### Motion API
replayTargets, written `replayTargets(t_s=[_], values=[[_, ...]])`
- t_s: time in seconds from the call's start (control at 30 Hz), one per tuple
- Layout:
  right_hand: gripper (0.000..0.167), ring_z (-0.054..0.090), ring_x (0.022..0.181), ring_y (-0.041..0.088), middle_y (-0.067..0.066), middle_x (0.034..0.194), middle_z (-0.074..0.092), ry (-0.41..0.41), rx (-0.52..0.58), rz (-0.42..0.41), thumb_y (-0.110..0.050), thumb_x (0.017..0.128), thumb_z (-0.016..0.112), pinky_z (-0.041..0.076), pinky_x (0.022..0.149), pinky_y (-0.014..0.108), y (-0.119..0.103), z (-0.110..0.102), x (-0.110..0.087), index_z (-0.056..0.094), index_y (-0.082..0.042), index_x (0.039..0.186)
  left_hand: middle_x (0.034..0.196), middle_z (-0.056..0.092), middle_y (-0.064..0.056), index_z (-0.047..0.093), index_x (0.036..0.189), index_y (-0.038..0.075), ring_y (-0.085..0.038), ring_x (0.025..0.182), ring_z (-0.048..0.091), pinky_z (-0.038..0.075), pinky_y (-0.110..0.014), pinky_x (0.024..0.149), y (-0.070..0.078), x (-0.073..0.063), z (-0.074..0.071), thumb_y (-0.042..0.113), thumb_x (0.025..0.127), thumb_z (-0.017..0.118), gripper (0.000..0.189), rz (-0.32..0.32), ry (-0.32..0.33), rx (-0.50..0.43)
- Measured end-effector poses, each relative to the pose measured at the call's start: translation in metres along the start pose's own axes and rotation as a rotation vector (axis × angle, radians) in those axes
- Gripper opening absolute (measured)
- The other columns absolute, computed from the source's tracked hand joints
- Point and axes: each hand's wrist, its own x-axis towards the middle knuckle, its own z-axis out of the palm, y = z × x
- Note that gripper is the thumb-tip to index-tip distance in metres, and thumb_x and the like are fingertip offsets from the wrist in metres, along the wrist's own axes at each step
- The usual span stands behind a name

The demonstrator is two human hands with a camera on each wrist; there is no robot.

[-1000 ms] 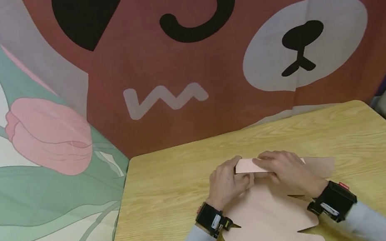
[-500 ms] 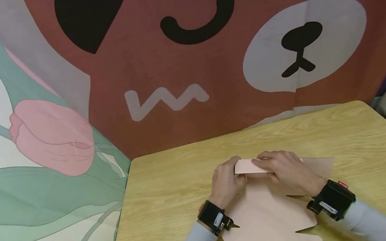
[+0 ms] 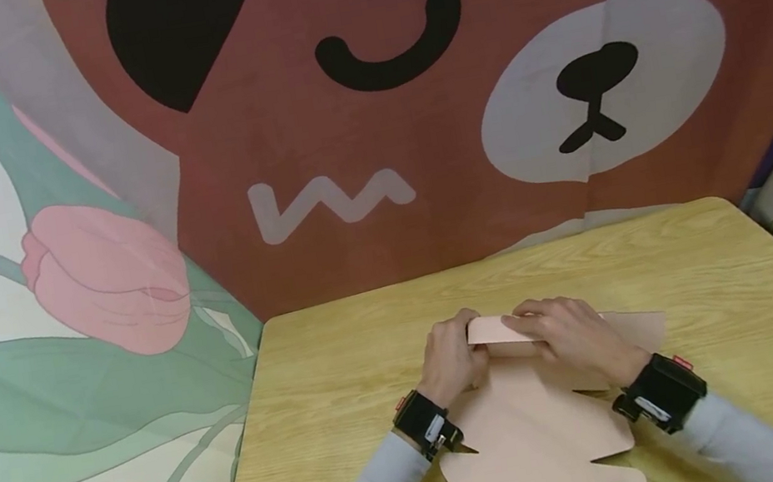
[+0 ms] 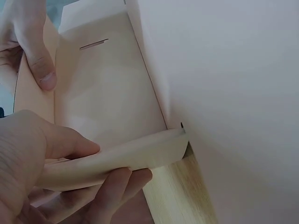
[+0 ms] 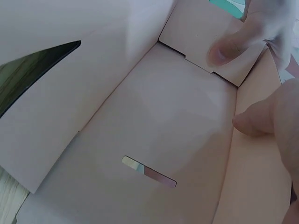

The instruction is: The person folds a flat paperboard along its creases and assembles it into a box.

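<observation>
A pale pink, die-cut cardboard box blank [image 3: 531, 437], partly folded, lies on the wooden table. Its far part stands up as walls around a panel with a narrow slot [image 5: 149, 171]. My left hand [image 3: 449, 362] pinches the short end wall [image 4: 126, 156] at the left corner, thumb on the inner face and fingers outside. Along the far long wall [image 3: 495, 331], my right hand [image 3: 574, 336] grips the cardboard, its thumb [image 5: 254, 119] against the inside and its fingers over the top. The outer fingers of the right hand are mostly hidden behind that wall.
An unfolded flap [image 3: 639, 327] sticks out to the right past the right hand. The blank's rounded near part reaches the table's front. Behind the wooden table [image 3: 326, 385] hangs a cloth printed with a bear [image 3: 429, 125] and tulips.
The left hand's fingers below the end wall have drawn back to the left, showing more of the inner panel. The right hand keeps its grip with little movement.
</observation>
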Motion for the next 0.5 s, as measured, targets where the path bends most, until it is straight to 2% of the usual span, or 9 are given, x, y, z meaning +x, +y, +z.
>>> replayTargets(t_s=[0.27, 0.5], values=[[0.051, 0.068, 0.079, 0.019, 0.006, 0.106, 0.072, 0.013, -0.001, -0.014, -0.002, 0.076, 0.077, 0.053, 0.059, 0.031, 0.0, 0.001, 0.001, 0.071, -0.019, 0.124, 0.089, 0.074, 0.002, 0.065, 0.106, 0.02, -0.007, 0.069, 0.064, 0.046, -0.017, 0.056, -0.004, -0.002, 0.004, 0.014, 0.075, 0.077, 0.033, -0.01, 0.043, -0.015], [0.05, 0.069, 0.08, 0.019, 0.006, 0.107, 0.072, 0.021, 0.009, 0.007, -0.001, 0.077, 0.074, 0.052, 0.059, 0.03, 0.001, 0.0, 0.0, 0.071, -0.019, 0.123, 0.093, 0.076, 0.001, 0.064, 0.109, 0.018, -0.009, 0.075, 0.069, 0.048, -0.016, 0.059, -0.008, -0.004, 0.012, 0.025, 0.077, 0.081, 0.036, -0.032, 0.078, -0.02]])
